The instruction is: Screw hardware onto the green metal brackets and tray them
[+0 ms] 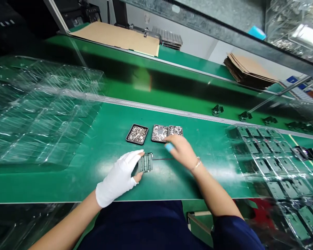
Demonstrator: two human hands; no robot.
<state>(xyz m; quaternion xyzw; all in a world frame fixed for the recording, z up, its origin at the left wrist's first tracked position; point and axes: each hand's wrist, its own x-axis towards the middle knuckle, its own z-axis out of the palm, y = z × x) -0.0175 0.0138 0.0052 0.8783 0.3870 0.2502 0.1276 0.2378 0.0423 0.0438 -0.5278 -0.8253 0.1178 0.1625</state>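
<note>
Head view: white-gloved left fingers (132, 158) hold a boxy, slotted part (146, 163).

Count, your bench: hands, 2, your left hand (118, 175) and your right hand (184, 151). White glove (106, 189), 1. Bracelet (197, 163) on you, 1. Green part (146, 162) in your grip, 1. Black dishes (134, 142), 3; you cannot number the metal bits (137, 133), too small. Green parts in the clear tray (238, 152) to your right: rows of 3, at least 12. Dark pieces (217, 110) standing apart, 3, plus an uncountable cluster. Flat cardboard sheet (117, 36), 1; cardboard stack (247, 69), 1, sheets not countable.
</note>
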